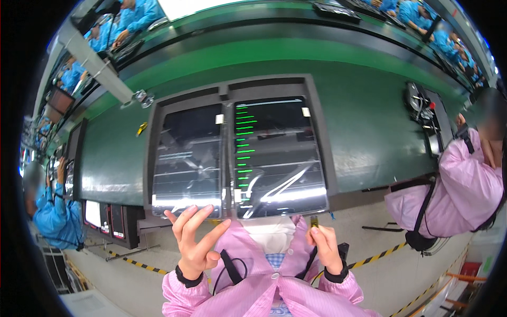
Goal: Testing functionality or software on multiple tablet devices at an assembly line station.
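Two dark glass display panels lie side by side in a grey foam tray (320, 137). The left panel (185, 142) is plain black, with a small white label near its top. On the right panel (280, 158) a column of short green lines runs down the left side, and clear film catches the light. My left hand (193, 240) has its fingers spread, the tips at the near edge of the left panel. Just below the right panel's near corner, my right hand (326, 248) pinches a small yellow-green piece (315, 221), too small to make out its kind.
Left of the tray, a small yellow item (141, 128) and a shiny metal fitting (143, 99) lie on the green table (364, 132). Dark equipment (422, 111) stands at the right. Co-workers in pink (470, 174) and blue (55, 216) sit at either side.
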A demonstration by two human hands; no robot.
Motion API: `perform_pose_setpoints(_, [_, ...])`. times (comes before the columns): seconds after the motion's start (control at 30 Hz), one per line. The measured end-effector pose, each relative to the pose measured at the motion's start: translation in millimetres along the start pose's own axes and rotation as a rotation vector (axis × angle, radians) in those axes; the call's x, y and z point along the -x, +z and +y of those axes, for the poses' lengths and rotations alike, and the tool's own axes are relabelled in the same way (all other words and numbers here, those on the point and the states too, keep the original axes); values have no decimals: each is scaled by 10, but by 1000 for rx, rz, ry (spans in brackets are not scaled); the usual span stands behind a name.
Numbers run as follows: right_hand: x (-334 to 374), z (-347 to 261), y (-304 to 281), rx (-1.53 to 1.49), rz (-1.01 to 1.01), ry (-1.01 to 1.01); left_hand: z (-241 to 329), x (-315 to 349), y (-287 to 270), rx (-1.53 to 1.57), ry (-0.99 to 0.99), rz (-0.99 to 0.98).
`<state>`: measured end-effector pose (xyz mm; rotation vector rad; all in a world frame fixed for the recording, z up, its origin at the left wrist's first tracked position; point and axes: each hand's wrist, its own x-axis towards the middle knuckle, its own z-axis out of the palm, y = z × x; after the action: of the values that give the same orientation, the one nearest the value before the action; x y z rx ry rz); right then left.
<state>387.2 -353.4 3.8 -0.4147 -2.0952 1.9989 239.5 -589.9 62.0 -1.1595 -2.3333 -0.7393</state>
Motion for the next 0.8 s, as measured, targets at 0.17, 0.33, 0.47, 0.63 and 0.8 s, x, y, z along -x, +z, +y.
perform_pose_setpoints(0.17, [-38,16,-56,-28,-25,-6,134,-55,105,42,58,-51])
perform_pose_setpoints(0.33, [-46,80,-62,-59,-20,5,217,-94,150,67,75,-73])
perform_pose_setpoints(0.47, [-55,102,-77,-76,-24,-7,245,-110,178,71,78,-94])
perform_pose_setpoints(0.63, [-82,90,-83,-80,-51,-6,284,-99,179,94,100,-94])
perform_pose_setpoints(0.8, [-91,79,-62,-80,-56,16,332,-101,174,110,106,-105])
